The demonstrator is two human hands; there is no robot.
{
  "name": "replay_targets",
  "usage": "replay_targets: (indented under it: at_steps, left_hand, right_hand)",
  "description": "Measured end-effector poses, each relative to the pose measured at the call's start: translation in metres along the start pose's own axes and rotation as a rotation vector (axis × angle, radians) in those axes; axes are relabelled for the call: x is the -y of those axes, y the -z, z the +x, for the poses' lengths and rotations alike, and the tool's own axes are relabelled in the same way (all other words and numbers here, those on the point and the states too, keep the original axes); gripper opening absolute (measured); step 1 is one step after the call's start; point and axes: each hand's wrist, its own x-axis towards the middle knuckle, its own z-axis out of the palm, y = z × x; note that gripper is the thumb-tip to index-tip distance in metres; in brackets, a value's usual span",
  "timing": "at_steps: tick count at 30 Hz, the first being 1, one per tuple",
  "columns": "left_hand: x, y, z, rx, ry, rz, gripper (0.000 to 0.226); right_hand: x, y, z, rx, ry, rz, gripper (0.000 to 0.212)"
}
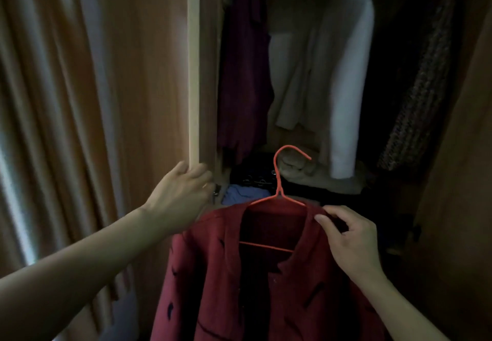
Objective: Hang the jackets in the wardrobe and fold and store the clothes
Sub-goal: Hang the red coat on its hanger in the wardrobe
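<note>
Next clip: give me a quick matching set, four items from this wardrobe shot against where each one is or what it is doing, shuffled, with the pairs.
Items
1. left hand
2. right hand
3. orange hanger
4. white coat

States
A. hanging inside the wardrobe
B. carrying the red jacket, hook free in the air
C. holding the edge of the wardrobe door
D. pinching the red jacket's shoulder

Pairs: 1-C, 2-D, 3-B, 4-A
</note>
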Motion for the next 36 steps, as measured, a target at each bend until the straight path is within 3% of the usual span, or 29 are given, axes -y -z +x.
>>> replay_targets:
  at_steps: [6, 9, 11, 16, 26, 31, 34, 36]
  left_hand:
    - [0.055, -0.005, -0.054, 0.173, 0.214, 0.046, 0.020]
    - [0.079, -0.010, -0.076, 0.274, 0.297, 0.061, 0.044]
    - [0.079, -0.012, -0.077, 0.259, 0.253, 0.047, 0.058]
    - [0.049, -0.011, -0.049, 0.159, 0.198, 0.010, 0.039]
    - [0.045, -0.014, -0.041, 0.197, 0.438, 0.039, 0.016]
    - [0.022, 0.004, -0.020, 0.145, 0.512, -0.193, 0.017]
    - [0.007, 0.022, -0.005, 0.010, 0.403, -0.498, 0.040]
    - [-0.003, 0.031, 0.003, -0.060, 0.321, -0.630, 0.039]
  right_hand:
    - [0.025, -0.027, 0.019, -0.002, 0.040, 0.066, 0.016]
    - [0.031, -0.035, 0.027, 0.004, 0.041, 0.070, 0.013]
    - [0.034, -0.038, 0.031, 0.008, 0.044, 0.077, 0.013]
    - [0.035, -0.037, 0.037, 0.011, 0.053, 0.072, 0.013]
    - [0.026, -0.012, 0.043, -0.021, 0.054, 0.035, 0.012]
    - [0.027, -0.001, 0.047, -0.049, 0.090, 0.006, 0.012]
    - [0.027, 0.005, 0.052, -0.070, 0.100, -0.012, 0.012]
    - [0.029, 0.008, 0.056, -0.085, 0.105, -0.021, 0.012]
